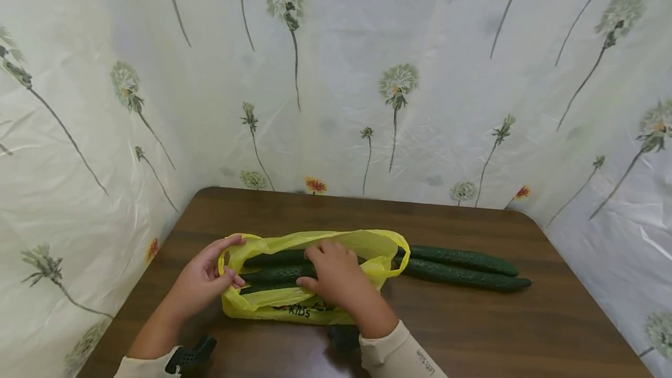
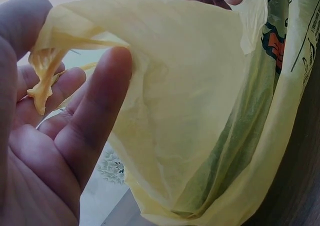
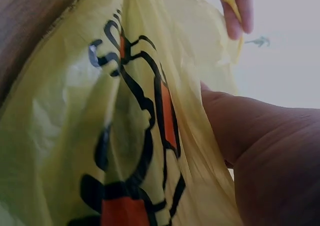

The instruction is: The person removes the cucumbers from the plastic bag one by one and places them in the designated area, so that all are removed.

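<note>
A yellow plastic bag (image 1: 262, 311) lies on its side on the table, its mouth spread open, with several dark green cucumbers (image 1: 275, 276) inside. At the bag's left end, my left hand (image 1: 202, 276) holds one handle; in the left wrist view the handle loop (image 2: 45, 80) hangs among the fingers. My right hand (image 1: 341, 276) reaches into the mouth, thumb and fingers on either side of a cucumber. The bag wall (image 3: 150, 110) hides its fingertips in the right wrist view. Two more cucumbers (image 1: 467, 273) lie side by side, extending right from the bag.
The brown wooden table (image 1: 525, 331) has rounded far corners. Behind and beside it hangs a pale sheet (image 1: 336, 74) printed with dandelions. A dark strap device (image 1: 191, 354) sits on the left wrist, and a dark object (image 1: 343, 336) shows beneath the right forearm.
</note>
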A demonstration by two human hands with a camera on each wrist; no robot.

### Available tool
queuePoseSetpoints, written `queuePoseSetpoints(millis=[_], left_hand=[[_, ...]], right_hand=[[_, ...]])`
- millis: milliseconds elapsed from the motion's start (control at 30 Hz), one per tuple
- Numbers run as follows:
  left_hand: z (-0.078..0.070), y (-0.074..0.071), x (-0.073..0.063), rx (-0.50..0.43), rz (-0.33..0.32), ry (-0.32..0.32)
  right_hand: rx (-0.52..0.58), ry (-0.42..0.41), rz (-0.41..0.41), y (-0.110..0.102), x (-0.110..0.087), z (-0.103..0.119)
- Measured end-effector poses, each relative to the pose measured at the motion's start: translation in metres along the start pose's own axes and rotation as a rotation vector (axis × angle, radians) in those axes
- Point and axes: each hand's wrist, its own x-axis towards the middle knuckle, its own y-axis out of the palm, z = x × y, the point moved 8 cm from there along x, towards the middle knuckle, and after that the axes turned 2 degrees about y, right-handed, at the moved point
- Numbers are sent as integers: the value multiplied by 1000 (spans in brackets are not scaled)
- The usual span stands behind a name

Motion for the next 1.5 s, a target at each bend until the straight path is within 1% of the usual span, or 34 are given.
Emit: queuePoseSetpoints(millis=[233,467,667,833,1067,1233,1333,1500], left_hand=[[2,-1,-2,0,1,-2],[2,-1,0,13,1,-7],[1,-2,1,12,6,-9],[3,-2,1,8,11,-23],[5,0,0,-7,14,-23],[4,1,0,-3,15,-27],[4,2,0,-7,22,-35],[5,3,0,-16,21,-40]], right_hand=[[2,-22,30,11,-3,8],[-13,-24,2,14,1,7],[-19,-29,5,19,5,6],[-13,-18,9,21,7,4],[-5,24,44,26,10,2],[5,33,30,23,12,4],[-12,33,33,24,13,5],[-56,33,64,30,14,8]])
